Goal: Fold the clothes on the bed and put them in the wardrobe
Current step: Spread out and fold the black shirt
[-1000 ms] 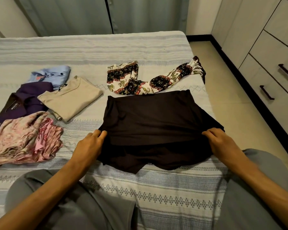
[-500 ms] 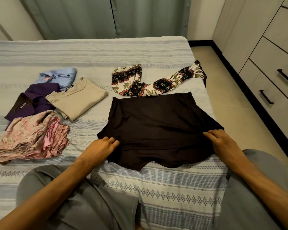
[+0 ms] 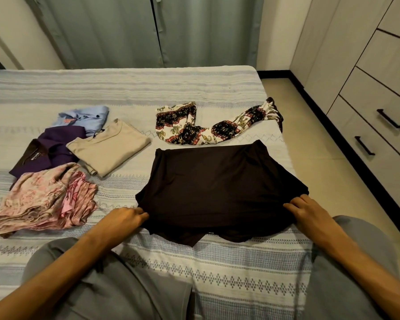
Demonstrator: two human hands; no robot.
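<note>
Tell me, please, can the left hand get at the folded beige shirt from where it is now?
Probably yes. The left hand pinches the dark garment at its left edge, and only bare bedspread lies between it and the beige shirt. It would have to let go of the garment first.

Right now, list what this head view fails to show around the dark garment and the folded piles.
- Fingertips of left hand and right hand: tucked into the dark garment.
- Dark garment's kind: folded over itself.
- Purple shirt: partly covered by the beige top and pink floral cloth.
- Small label on the purple shirt: too small to read.
- Wardrobe: cut off by the right edge.
</note>
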